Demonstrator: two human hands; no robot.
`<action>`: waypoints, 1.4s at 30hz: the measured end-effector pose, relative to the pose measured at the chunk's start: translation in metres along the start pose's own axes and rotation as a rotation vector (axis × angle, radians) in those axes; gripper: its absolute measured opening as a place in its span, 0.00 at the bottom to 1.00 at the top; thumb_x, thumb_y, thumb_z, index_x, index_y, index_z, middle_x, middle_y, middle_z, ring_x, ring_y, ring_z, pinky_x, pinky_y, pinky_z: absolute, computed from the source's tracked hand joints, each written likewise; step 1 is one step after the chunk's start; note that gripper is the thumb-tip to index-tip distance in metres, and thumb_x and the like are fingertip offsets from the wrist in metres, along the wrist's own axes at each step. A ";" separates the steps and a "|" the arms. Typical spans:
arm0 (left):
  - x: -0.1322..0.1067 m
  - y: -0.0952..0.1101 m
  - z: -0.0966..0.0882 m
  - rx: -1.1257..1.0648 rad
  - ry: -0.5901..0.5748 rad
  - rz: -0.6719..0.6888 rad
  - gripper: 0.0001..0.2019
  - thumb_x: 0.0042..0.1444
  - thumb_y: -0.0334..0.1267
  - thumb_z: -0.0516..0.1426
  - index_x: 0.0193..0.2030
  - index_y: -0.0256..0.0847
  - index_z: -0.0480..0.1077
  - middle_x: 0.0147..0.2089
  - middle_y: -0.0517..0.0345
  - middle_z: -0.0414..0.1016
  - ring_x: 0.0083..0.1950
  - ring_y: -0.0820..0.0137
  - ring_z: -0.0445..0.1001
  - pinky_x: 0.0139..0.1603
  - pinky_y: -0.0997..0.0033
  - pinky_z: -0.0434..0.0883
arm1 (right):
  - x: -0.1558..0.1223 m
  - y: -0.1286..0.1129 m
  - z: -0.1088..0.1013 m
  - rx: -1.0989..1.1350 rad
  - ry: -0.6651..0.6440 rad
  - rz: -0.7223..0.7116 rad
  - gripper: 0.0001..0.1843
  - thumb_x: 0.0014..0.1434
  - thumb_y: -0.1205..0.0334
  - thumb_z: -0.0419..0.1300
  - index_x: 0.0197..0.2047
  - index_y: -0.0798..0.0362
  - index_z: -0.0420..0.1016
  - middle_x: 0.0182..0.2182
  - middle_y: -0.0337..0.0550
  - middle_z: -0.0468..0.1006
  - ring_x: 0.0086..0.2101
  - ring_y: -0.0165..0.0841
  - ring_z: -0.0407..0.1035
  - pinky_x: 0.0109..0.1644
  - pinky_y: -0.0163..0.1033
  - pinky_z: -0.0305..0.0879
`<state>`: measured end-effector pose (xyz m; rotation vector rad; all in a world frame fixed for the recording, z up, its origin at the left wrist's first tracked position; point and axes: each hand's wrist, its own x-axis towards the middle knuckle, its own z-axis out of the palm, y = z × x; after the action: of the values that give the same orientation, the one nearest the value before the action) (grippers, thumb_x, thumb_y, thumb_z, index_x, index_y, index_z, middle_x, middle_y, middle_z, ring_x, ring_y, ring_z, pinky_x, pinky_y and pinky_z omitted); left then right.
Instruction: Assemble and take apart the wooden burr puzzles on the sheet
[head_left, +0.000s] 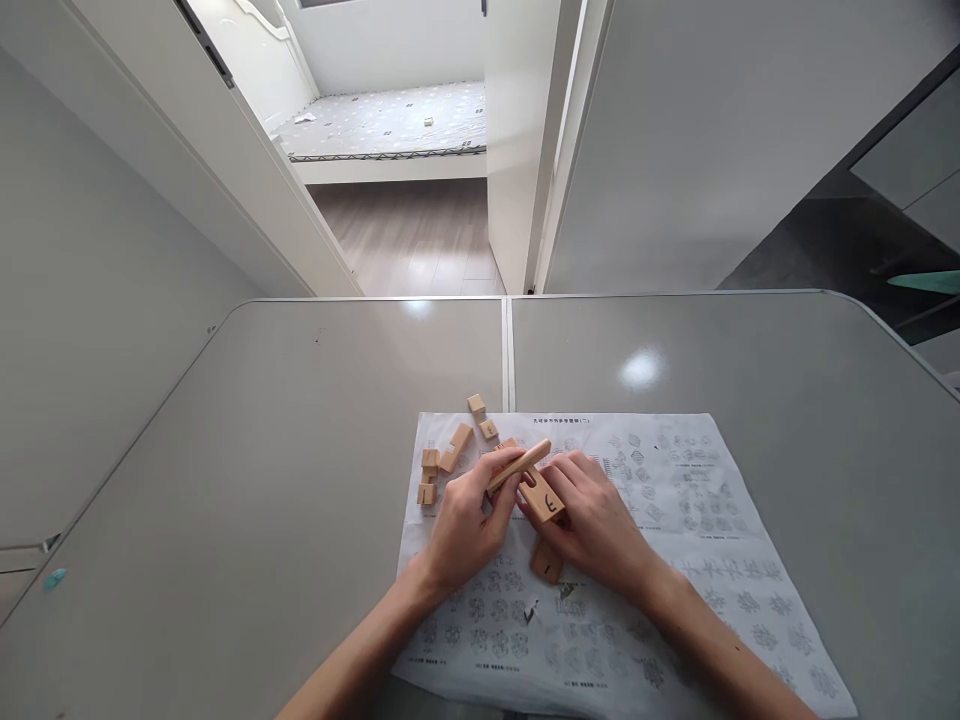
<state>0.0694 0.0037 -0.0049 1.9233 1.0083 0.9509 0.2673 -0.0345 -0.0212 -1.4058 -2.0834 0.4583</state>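
My left hand (463, 518) is closed on a smooth wooden stick (534, 456) that slants up to the right between thumb and fingers. My right hand (604, 515) grips a notched wooden block (547, 502) with a dark character on its end. The stick crosses just above the block's notch; whether they touch I cannot tell. Below the right hand, a wooden piece with a short line mark (546, 563) shows, partly hidden. Behind the fingers, another wooden piece (507, 443) is mostly covered.
Loose notched wooden pieces lie left of the hands: one at the back (487, 429), one slanted (456, 448), one near the sheet's left edge (427, 494). Beneath everything is a printed diagram sheet (739, 545) on a grey table (300, 500) with a central seam.
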 end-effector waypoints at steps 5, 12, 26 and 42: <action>0.000 -0.001 0.000 0.005 0.006 0.007 0.14 0.75 0.35 0.55 0.64 0.43 0.70 0.59 0.48 0.84 0.51 0.65 0.87 0.51 0.67 0.84 | 0.000 0.001 0.000 -0.014 0.012 -0.023 0.04 0.72 0.64 0.60 0.42 0.50 0.70 0.36 0.45 0.74 0.40 0.44 0.67 0.44 0.49 0.67; 0.000 0.001 0.000 0.001 0.004 0.007 0.14 0.75 0.34 0.55 0.64 0.44 0.71 0.60 0.48 0.84 0.52 0.64 0.87 0.50 0.67 0.84 | 0.000 -0.002 -0.002 -0.041 0.031 -0.054 0.07 0.72 0.64 0.60 0.39 0.50 0.74 0.34 0.45 0.71 0.37 0.42 0.64 0.41 0.48 0.66; 0.001 0.004 -0.001 -0.001 0.025 -0.004 0.13 0.75 0.35 0.56 0.62 0.43 0.72 0.56 0.50 0.85 0.46 0.68 0.86 0.46 0.70 0.82 | -0.001 0.001 0.001 -0.043 0.047 -0.076 0.10 0.72 0.64 0.60 0.36 0.50 0.76 0.32 0.44 0.72 0.36 0.41 0.64 0.41 0.47 0.64; 0.001 0.001 0.002 0.018 0.073 -0.003 0.12 0.75 0.37 0.56 0.60 0.43 0.74 0.52 0.51 0.87 0.46 0.66 0.87 0.46 0.70 0.83 | 0.000 -0.001 -0.001 -0.079 0.066 -0.131 0.15 0.71 0.66 0.60 0.30 0.50 0.72 0.28 0.42 0.71 0.33 0.39 0.63 0.39 0.45 0.62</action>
<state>0.0714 0.0033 -0.0045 1.9132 1.0650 1.0200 0.2666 -0.0348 -0.0198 -1.3004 -2.1446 0.2761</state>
